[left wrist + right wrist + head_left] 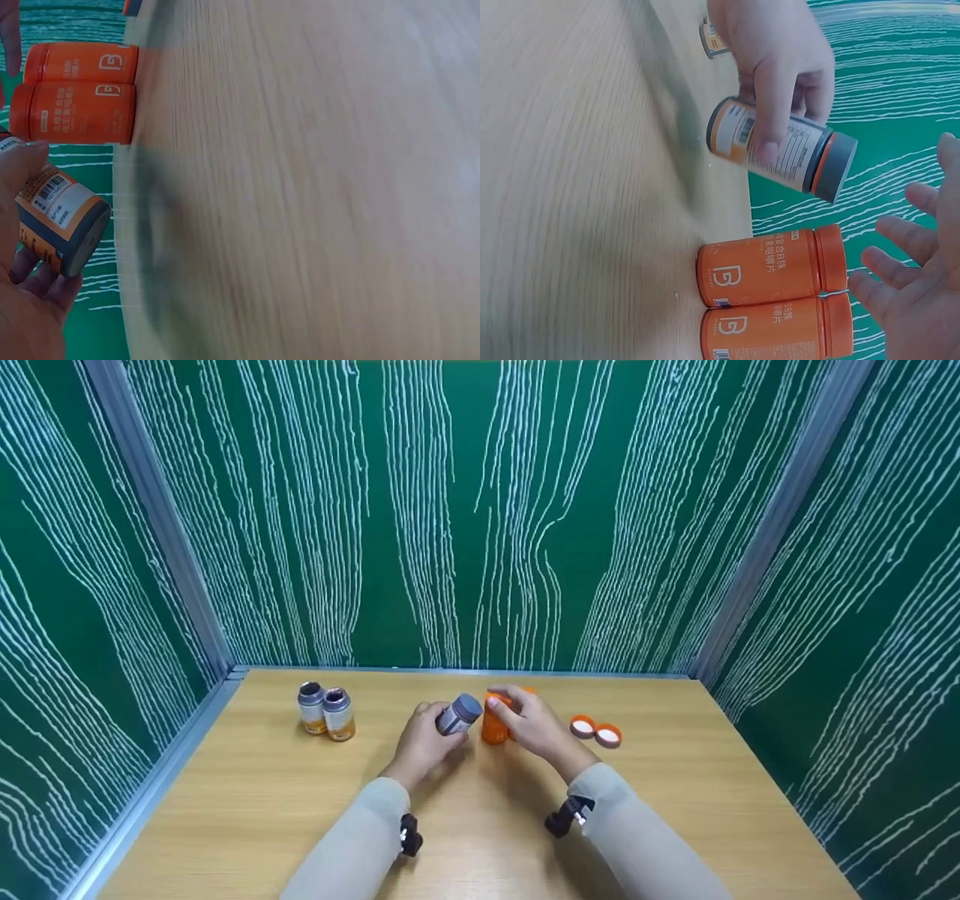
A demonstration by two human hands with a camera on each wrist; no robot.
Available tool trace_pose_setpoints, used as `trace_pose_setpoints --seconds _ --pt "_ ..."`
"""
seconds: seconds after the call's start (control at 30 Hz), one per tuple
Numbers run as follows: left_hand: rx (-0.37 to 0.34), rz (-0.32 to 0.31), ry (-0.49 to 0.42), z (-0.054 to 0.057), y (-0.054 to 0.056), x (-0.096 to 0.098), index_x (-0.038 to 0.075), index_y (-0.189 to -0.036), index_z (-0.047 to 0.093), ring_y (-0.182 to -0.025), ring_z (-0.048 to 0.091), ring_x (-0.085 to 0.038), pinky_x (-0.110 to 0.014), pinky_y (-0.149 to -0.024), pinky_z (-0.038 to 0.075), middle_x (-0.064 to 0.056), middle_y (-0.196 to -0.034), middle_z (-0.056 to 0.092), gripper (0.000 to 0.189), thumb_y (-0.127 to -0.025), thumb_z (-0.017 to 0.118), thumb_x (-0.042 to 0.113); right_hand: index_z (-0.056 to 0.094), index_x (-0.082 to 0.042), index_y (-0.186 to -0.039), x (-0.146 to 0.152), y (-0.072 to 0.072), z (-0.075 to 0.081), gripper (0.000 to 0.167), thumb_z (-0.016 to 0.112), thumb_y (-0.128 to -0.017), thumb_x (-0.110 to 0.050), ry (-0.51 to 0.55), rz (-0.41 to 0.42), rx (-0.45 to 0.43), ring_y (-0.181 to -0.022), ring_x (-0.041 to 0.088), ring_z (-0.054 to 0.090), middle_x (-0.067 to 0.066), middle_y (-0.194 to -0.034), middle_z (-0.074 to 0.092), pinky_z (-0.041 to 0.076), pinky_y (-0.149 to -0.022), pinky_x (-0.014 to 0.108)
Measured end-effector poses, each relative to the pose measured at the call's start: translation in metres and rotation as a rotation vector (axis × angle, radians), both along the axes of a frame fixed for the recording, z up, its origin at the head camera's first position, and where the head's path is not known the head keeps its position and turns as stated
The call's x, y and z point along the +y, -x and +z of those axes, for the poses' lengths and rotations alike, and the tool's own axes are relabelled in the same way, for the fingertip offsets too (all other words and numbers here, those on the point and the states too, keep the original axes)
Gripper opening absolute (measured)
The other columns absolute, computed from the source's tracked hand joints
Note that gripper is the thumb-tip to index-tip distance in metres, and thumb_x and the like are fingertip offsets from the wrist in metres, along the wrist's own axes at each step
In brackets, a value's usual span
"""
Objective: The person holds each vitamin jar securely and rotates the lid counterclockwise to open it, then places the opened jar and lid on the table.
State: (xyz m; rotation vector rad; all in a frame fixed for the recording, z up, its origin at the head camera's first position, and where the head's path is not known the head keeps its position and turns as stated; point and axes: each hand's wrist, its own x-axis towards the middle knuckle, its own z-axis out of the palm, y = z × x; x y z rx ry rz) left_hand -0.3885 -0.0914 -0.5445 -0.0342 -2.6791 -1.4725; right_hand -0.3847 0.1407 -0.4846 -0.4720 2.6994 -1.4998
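My left hand (425, 741) grips a supplement bottle (454, 718) with a grey cap and an orange-and-white label, tilted and held above the table. In the right wrist view, the thumb lies along the label of this bottle (769, 146) and its cap is on. Two orange bottles (79, 112) with orange lids stand side by side just right of it. My right hand (534, 726) is beside these orange bottles (494, 729), overlapping them in the head view. The right wrist view has the right hand's fingers (900, 236) spread loosely near the lids, with nothing gripped.
Two uncapped bottles (340, 718) with grey necks stand together on the left of the wooden table (247, 810). Two caps (608, 736) lie on the right, white insides up. Green panels (480, 510) with white wavy lines enclose the back and sides.
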Motion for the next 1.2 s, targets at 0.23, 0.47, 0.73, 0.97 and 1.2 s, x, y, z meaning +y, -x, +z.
trace_pose_setpoints --seconds 0.23,0.47,0.73,0.97,1.2 --pt "0.041 -0.006 0.109 0.015 -0.015 -0.010 0.014 -0.146 0.068 -0.127 0.067 -0.029 -0.057 -0.125 0.055 -0.007 -0.140 0.068 0.060 -0.095 0.096 0.029 0.068 -0.027 -0.156 -0.003 0.001 -0.002 0.045 0.067 -0.115 -0.047 -0.015 0.008 0.001 -0.143 0.034 0.068 0.009 -0.160 0.068 0.054 -0.125 0.060" --pt "0.127 -0.005 0.208 0.030 -0.027 -0.014 0.016 -0.139 0.071 -0.120 0.067 -0.027 -0.054 -0.120 0.060 -0.005 -0.132 0.068 0.057 -0.091 0.099 0.029 0.067 -0.024 -0.156 -0.008 -0.001 -0.003 0.047 0.068 -0.114 -0.046 -0.012 0.053 0.011 -0.144 0.034 0.068 0.011 -0.158 0.070 0.052 -0.127 0.060" --pt "0.204 -0.066 0.261 0.041 -0.038 -0.016 0.013 -0.140 0.075 -0.121 0.069 -0.028 -0.056 -0.120 0.059 -0.008 -0.133 0.071 0.055 -0.091 0.098 0.020 0.067 -0.019 -0.156 -0.014 -0.002 -0.004 0.046 0.068 -0.115 -0.040 0.023 0.066 -0.026 -0.146 0.036 0.067 0.012 -0.157 0.071 0.052 -0.127 0.060" --pt "0.260 -0.107 0.302 0.049 -0.041 -0.014 0.012 -0.138 0.077 -0.123 0.068 -0.028 -0.055 -0.120 0.059 -0.008 -0.132 0.072 0.052 -0.091 0.098 0.015 0.066 -0.024 -0.157 -0.017 -0.002 0.001 0.050 0.069 -0.113 -0.048 0.028 0.071 -0.044 -0.143 0.035 0.068 0.007 -0.155 0.072 0.053 -0.125 0.059" --pt "0.283 -0.135 0.351 0.052 -0.045 -0.009 0.013 -0.139 0.077 -0.125 0.066 -0.026 -0.053 -0.120 0.059 -0.006 -0.134 0.071 0.052 -0.091 0.098 0.017 0.064 -0.027 -0.158 -0.018 -0.008 0.002 0.053 0.068 -0.113 -0.053 0.002 0.098 -0.081 -0.126 0.029 0.072 0.009 -0.150 0.073 0.061 -0.118 0.053"
